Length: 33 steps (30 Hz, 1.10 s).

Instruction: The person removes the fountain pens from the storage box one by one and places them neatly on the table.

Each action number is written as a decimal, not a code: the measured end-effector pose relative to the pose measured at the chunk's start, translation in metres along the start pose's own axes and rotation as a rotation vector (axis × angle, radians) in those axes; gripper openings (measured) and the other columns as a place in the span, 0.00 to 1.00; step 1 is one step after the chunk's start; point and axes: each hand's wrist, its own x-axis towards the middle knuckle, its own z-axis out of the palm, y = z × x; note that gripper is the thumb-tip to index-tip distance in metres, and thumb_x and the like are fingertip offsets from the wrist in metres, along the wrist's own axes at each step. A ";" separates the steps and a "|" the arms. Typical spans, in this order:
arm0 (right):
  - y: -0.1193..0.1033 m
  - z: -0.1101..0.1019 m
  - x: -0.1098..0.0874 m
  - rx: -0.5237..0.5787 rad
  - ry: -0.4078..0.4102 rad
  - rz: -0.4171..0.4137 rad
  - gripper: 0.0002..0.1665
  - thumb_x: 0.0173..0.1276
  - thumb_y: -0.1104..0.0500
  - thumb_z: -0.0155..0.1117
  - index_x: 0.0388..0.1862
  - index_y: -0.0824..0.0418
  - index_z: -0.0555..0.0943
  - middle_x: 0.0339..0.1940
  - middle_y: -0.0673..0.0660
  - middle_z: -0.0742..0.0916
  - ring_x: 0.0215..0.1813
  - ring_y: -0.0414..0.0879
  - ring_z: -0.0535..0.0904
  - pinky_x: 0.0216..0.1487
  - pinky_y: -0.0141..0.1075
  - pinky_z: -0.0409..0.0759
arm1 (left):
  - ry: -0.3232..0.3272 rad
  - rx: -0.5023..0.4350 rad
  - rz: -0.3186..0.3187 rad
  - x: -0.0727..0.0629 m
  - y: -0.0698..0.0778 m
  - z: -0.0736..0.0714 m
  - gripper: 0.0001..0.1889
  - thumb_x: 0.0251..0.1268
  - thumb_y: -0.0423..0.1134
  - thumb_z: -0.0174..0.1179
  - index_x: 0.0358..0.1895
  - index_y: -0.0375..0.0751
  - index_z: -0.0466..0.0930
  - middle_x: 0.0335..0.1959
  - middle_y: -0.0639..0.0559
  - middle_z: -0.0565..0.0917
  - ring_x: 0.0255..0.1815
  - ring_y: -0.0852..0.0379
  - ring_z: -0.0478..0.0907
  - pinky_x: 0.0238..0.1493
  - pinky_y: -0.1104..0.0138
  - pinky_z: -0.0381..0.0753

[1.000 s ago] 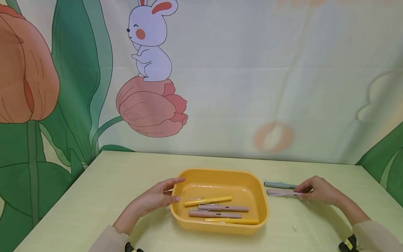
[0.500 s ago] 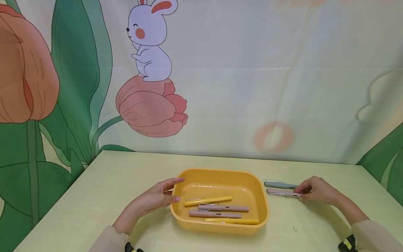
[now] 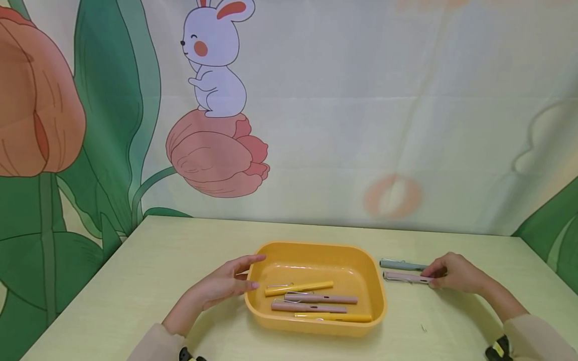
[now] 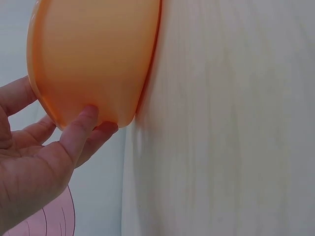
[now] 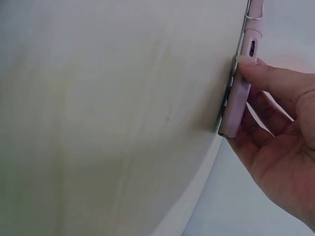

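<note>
My left hand (image 3: 222,283) holds the left end of a yellow plastic tray (image 3: 314,328), its thumb against the outer wall and a finger at the rim. In the tray lie two yellow pens (image 3: 298,288) and two dusty-pink pens (image 3: 309,307), all with wire clips. To the right of the tray, my right hand (image 3: 458,275) pinches a pale pink pen (image 3: 404,277) by its barrel end, thumb on the near side. In the right wrist view the pink pen (image 5: 238,101) lies close over the table. A grey-green pen (image 3: 402,264) lies just behind, its end hidden by the fingers.
The pale table (image 3: 194,250) meets a printed backdrop (image 3: 325,125) with a rabbit and tulips. A tiny scrap (image 3: 423,328) lies near the front right. Black wrist straps (image 3: 499,349) show at the cuffs.
</note>
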 end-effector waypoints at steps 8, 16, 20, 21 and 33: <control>-0.001 -0.001 -0.001 0.010 0.000 -0.003 0.09 0.53 0.66 0.67 0.35 0.69 0.83 0.31 0.56 0.85 0.30 0.35 0.77 0.29 0.29 0.78 | 0.000 -0.006 -0.002 0.000 -0.001 0.000 0.32 0.59 0.27 0.57 0.68 0.35 0.55 0.68 0.34 0.54 0.62 0.38 0.62 0.55 0.57 0.73; -0.003 -0.005 -0.004 -0.043 0.044 -0.027 0.10 0.52 0.65 0.68 0.34 0.69 0.83 0.31 0.56 0.86 0.30 0.34 0.77 0.29 0.28 0.78 | 0.001 -0.009 -0.002 0.000 0.000 0.000 0.32 0.59 0.27 0.56 0.67 0.35 0.56 0.68 0.34 0.54 0.61 0.39 0.63 0.54 0.57 0.74; -0.006 -0.008 -0.004 -0.025 0.064 -0.056 0.11 0.53 0.67 0.68 0.35 0.72 0.82 0.33 0.60 0.86 0.32 0.38 0.79 0.30 0.28 0.79 | -0.002 -0.008 -0.001 0.000 0.001 0.000 0.32 0.59 0.27 0.56 0.67 0.35 0.56 0.68 0.34 0.54 0.61 0.39 0.63 0.54 0.58 0.74; -0.007 -0.009 -0.004 -0.014 0.066 -0.057 0.11 0.53 0.67 0.67 0.36 0.72 0.82 0.33 0.61 0.86 0.33 0.39 0.79 0.30 0.28 0.79 | -0.002 -0.006 -0.001 0.000 0.001 0.000 0.32 0.59 0.27 0.56 0.67 0.35 0.56 0.68 0.34 0.54 0.60 0.39 0.64 0.54 0.58 0.75; -0.037 -0.011 -0.001 0.070 0.084 -0.085 0.14 0.56 0.68 0.64 0.41 0.74 0.80 0.37 0.64 0.85 0.36 0.36 0.80 0.37 0.26 0.79 | 0.005 -0.002 -0.005 0.000 0.002 0.001 0.32 0.59 0.26 0.56 0.67 0.35 0.56 0.67 0.34 0.55 0.60 0.39 0.64 0.54 0.58 0.75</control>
